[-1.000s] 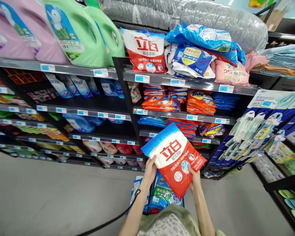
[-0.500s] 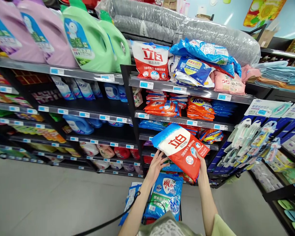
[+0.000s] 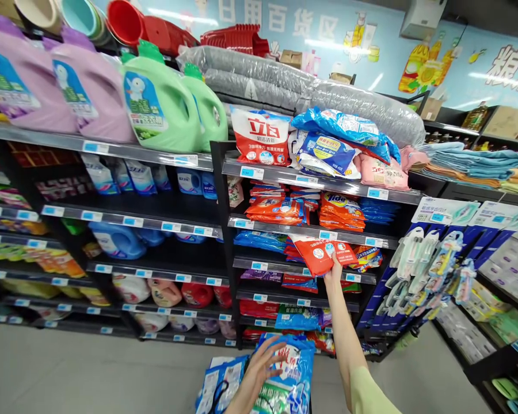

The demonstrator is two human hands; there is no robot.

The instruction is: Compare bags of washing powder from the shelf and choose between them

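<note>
A red and white bag of washing powder [image 3: 318,253] lies partly inside a middle shelf, its front end jutting over the shelf edge. My right hand [image 3: 333,269] grips this end, arm stretched forward. Nearer to me, my left hand [image 3: 262,368] is empty with its fingers spread. It hovers over a large blue bag of washing powder [image 3: 296,382] low in front of me and hides part of it. Another blue bag [image 3: 222,376] lies to the left of that one.
Orange Tide bags [image 3: 342,211] sit one shelf higher. A similar red and white bag [image 3: 261,138] stands on the top shelf. Green detergent jugs [image 3: 162,103] are at the upper left. Packaged toothbrushes [image 3: 418,259] hang on the right, close to my right arm.
The red and white bag has gone from between both hands forward into the shelf with my right hand. My left hand has let go and dropped lower. The view has tilted up.
</note>
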